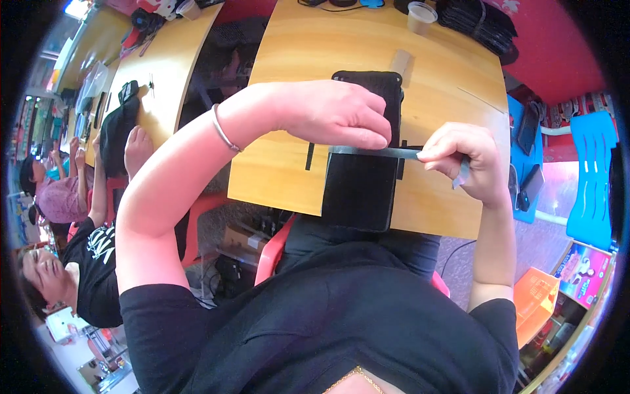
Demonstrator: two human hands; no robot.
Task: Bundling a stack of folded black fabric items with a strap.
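Observation:
A black padded fabric piece point(359, 194) lies lengthwise on the wooden table in front of me, its near end over the table edge. Across it runs a narrow grey, shiny strip point(400, 153), pulled straight. My right hand point(469, 157) pinches the strip's right end between thumb and fingers, and a loose tail point(462, 173) hangs below the palm. Bent over the black piece, my left hand point(338, 118) has its fingers curled together at the strip's upper edge. Whatever is under those fingertips is hidden. Short black straps stick out on both sides of the piece.
A stack of black pieces point(478, 26) and a lidded cup point(421, 18) stand at the table's far right. Phones rest on a blue stool point(525, 157) to the right. On the left, a co-worker point(72, 262) sits at another wooden table point(161, 72).

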